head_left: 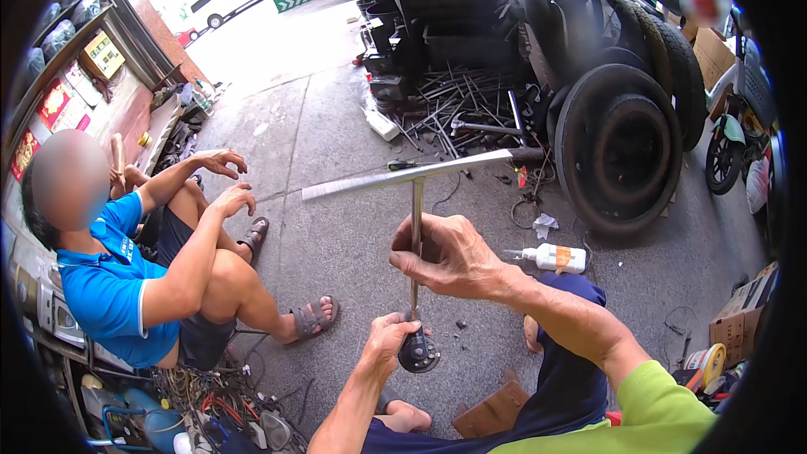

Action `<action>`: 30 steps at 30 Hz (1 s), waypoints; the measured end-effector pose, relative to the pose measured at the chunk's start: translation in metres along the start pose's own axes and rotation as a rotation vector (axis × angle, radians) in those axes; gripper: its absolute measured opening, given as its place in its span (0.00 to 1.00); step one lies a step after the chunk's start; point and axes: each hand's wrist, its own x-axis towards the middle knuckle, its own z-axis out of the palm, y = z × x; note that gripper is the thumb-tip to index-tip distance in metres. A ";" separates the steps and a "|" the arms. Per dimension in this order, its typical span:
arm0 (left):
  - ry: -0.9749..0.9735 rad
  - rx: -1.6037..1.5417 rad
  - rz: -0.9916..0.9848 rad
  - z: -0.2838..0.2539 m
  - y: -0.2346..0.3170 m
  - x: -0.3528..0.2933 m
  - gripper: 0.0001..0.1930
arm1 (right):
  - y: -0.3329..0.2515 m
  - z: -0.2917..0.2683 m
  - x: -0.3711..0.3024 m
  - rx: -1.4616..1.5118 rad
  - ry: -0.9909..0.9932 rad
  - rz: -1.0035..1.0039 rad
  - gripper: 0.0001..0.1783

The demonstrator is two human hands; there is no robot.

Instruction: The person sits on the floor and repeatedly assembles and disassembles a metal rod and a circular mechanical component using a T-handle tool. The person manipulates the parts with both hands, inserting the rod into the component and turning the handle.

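Note:
A silver T-handle wrench [361,186] stands nearly upright in front of me, its long crossbar on top and its slim shaft pointing down. My right hand [454,256] is closed around the middle of the shaft, with thumb and fingers curled about it. Below, my left hand [388,341] grips a small round black part [418,353] with a ring of metal spots on its face. The shaft's lower end meets this part; how they join is hidden by my left thumb and fingers.
A person [126,261] in a blue shirt sits at left, hands apart from mine. A white bottle [561,258] lies on the floor by my knee. Tyres and a wheel [622,147] lean at right behind loose metal rods [462,101]. Tangled wires [227,403] lie lower left; cardboard [494,409] near my feet.

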 end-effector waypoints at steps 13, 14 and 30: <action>-0.014 -0.018 0.035 0.001 -0.002 0.015 0.03 | 0.003 -0.004 0.001 -0.132 0.029 -0.031 0.12; -0.034 -0.028 0.034 0.005 0.000 0.013 0.04 | 0.009 -0.002 0.003 -0.176 0.154 -0.259 0.13; 0.120 0.044 0.187 -0.018 0.008 0.012 0.06 | 0.013 -0.006 0.002 0.162 -0.036 -0.022 0.14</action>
